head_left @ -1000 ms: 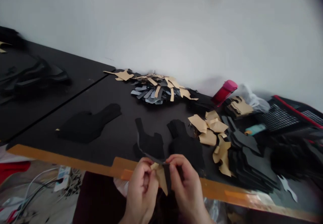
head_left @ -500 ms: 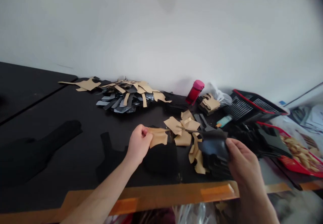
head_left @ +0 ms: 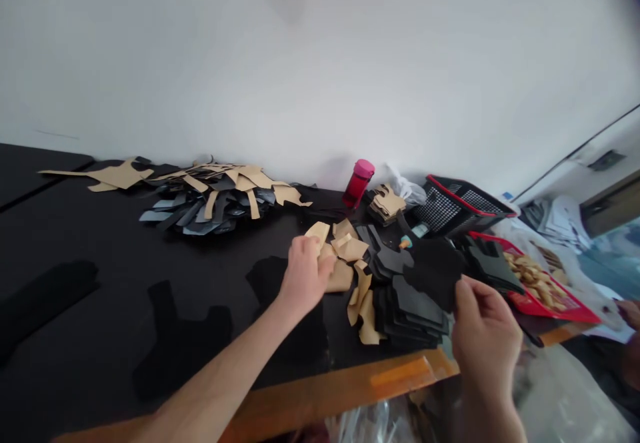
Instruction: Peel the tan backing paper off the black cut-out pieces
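Along the tabletop's [head_left: 120,250] back edge, left to right, lay the heap [head_left: 215,196], the bottle [head_left: 359,183], the stack [head_left: 386,204] and the basket [head_left: 450,206], with the bag [head_left: 411,190] between the last two. The tray [head_left: 575,310] sat right of and before the basket. Before the bottle lay the scraps [head_left: 340,276]; right of them, the pads [head_left: 415,310] reached near the front edge, where tape [head_left: 400,373] ran.

No text, label, brand, number or sign can be read. No lettering can be made out on the red bottle with the pink cap [head_left: 359,182], right of the centre, on the small pale teal tube with the orange tip [head_left: 420,230], lower to its right, or on the loose white sheets [head_left: 565,223] at the right.
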Demonstrator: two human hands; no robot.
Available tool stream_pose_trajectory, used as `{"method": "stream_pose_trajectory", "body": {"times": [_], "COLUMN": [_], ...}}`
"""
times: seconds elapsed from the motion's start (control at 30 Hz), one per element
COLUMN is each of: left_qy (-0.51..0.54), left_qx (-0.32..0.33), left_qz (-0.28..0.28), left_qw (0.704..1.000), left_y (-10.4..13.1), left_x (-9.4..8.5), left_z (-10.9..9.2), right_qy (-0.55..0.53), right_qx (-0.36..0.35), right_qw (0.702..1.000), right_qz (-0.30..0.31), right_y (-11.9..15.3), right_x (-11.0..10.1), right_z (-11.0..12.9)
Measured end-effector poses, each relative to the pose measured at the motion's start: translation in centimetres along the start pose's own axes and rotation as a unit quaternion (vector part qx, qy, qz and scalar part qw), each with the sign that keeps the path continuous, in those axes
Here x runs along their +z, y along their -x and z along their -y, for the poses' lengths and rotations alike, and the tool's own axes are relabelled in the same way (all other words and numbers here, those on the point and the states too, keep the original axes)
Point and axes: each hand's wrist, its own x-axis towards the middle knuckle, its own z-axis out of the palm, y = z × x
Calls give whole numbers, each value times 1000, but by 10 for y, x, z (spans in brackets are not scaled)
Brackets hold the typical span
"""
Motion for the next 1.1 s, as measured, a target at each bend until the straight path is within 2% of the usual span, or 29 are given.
{"method": "stream_pose_trajectory", "body": {"times": [0.07, 0.13, 0.17, 0.23, 0.3, 0.33, 0.43, 0.5, 0.57, 0.63, 0.7, 0.83, 0.97, 1.1], "left_qy": [63, 178, 229, 280, 258, 251, 275, 297, 305, 286, 229, 56, -94, -160], "left_qx": [-3, -51, -79, -120, -138, -149, -195, -219, -238, -247, -242, -179, -98, -26], "left_qz": [61, 108, 105, 50, -24, -51, -117, -163, -192, -216, -248, -307, -302, -288], "left_qw": [996, 977, 964, 951, 956, 955, 934, 915, 902, 900, 910, 933, 944, 944], "left_y": [24, 46, 56, 77, 102, 116, 165, 195, 218, 231, 233, 214, 185, 165], "left_x": [-11, -29, -41, -67, -94, -108, -140, -155, -164, -168, -169, -162, -151, -149], "left_z": [-11, -14, -11, 0, 16, 25, 48, 59, 68, 75, 81, 91, 97, 97], "right_qy": [44, 19, -6, -50, -72, -83, -122, -159, -195, -213, -195, -132, -74, -17], "right_qx": [-184, -339, -383, -421, -417, -402, -286, -175, -78, -25, -16, -75, -141, -196], "right_qw": [981, 931, 904, 858, 829, 823, 841, 849, 833, 818, 832, 871, 892, 884], "right_qz": [41, 136, 190, 288, 367, 393, 443, 473, 513, 533, 518, 467, 423, 425], "right_y": [27, 58, 74, 107, 135, 148, 181, 201, 221, 238, 248, 246, 230, 217], "right_x": [18, 36, 44, 57, 66, 69, 77, 83, 88, 93, 98, 110, 128, 142], "right_z": [19, 36, 43, 53, 62, 65, 76, 82, 86, 88, 89, 90, 92, 97]}}
